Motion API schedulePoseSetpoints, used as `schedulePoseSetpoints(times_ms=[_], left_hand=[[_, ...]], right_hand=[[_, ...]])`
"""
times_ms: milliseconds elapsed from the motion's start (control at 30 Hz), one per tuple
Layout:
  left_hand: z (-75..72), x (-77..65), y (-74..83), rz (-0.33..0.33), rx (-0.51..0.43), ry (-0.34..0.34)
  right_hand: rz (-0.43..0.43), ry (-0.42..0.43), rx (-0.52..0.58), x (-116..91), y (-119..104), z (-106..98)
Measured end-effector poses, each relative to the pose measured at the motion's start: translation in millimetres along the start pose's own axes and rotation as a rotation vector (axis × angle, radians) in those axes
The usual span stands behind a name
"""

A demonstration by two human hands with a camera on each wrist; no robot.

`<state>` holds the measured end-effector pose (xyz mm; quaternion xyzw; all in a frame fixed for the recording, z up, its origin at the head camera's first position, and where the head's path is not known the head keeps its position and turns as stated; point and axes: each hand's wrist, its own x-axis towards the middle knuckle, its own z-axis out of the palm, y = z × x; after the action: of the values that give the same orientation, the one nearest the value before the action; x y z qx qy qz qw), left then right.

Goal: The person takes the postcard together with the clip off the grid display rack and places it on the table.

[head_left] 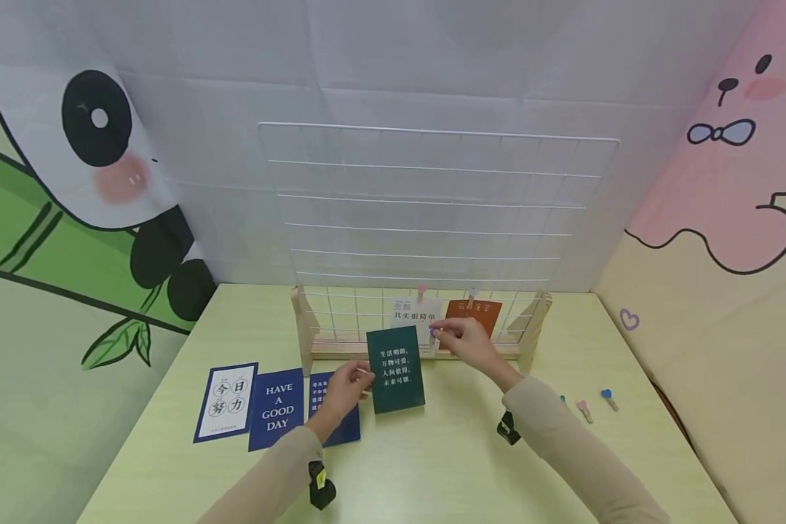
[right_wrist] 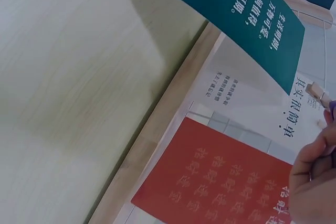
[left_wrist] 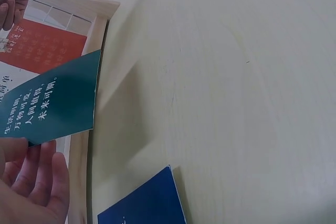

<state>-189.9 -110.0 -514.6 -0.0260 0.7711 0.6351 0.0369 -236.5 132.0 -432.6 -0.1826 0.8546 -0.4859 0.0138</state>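
Note:
My left hand (head_left: 347,391) pinches a dark green card (head_left: 396,370) by its left edge and holds it up in front of the wire grid rack (head_left: 340,320). White lettering runs across the card. In my right hand (head_left: 466,340) is a small wooden clip with a purple top (right_wrist: 321,97), pinched between thumb and fingers to the right of the green card's top. A white card (head_left: 406,309) and a red card (head_left: 487,313) hang clipped on the grid behind. The green card hides part of the white one.
At the left lie a white card with a blue border (head_left: 225,402), a blue card (head_left: 276,409) and another blue card (head_left: 347,429), partly behind my left hand. On the right are a pink clip (head_left: 584,411), a blue clip (head_left: 609,399) and a green one, mostly hidden by my sleeve.

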Motion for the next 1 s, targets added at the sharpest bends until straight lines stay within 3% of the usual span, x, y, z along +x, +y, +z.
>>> schedulePoseSetpoints(times_ms=[433, 733, 1000], left_hand=[[-1.4, -5.4, -3.3, -0.028, -0.022, -0.056], [-2.9, -6.1, -9.9, -0.086, -0.022, -0.082], [-2.4, -8.1, -12.5, -0.114, -0.032, -0.100]], right_hand=[[0.010, -0.105, -0.022, -13, 15, -13], [-0.036, -0.151, -0.036, -21, 24, -24], [0.011, -0.176, -0.022, -28, 34, -33]])
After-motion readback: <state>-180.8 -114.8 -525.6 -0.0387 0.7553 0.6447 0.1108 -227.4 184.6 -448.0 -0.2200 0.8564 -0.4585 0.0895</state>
